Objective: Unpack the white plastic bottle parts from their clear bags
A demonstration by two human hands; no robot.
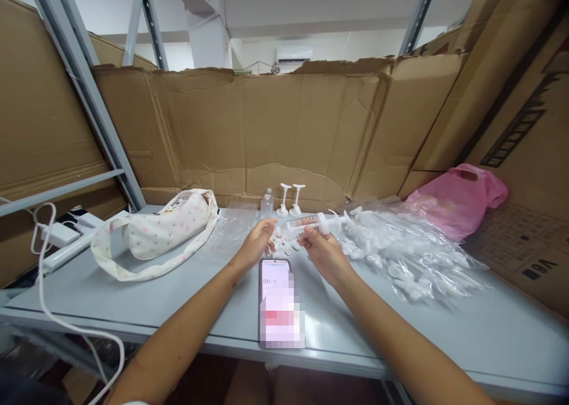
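Right hand: the hand point(323, 252) grasps a clear cylindrical plastic bottle point(293, 229), tilted nearly flat above the grey counter point(235, 313), its white pump top pointing right.
Left hand: the hand point(254, 244) has curled fingers at the bottle's left end; whether it grips cannot be told.
Under the bottle: a loose pile of small white plastic parts point(284, 249).
Behind: an upright clear plastic bottle point(267, 205) beside two standing white plastic pumps point(296, 203).
Nearer: a lit phone point(274, 274).
Right side: a clear plastic bag of white parts point(418, 265).
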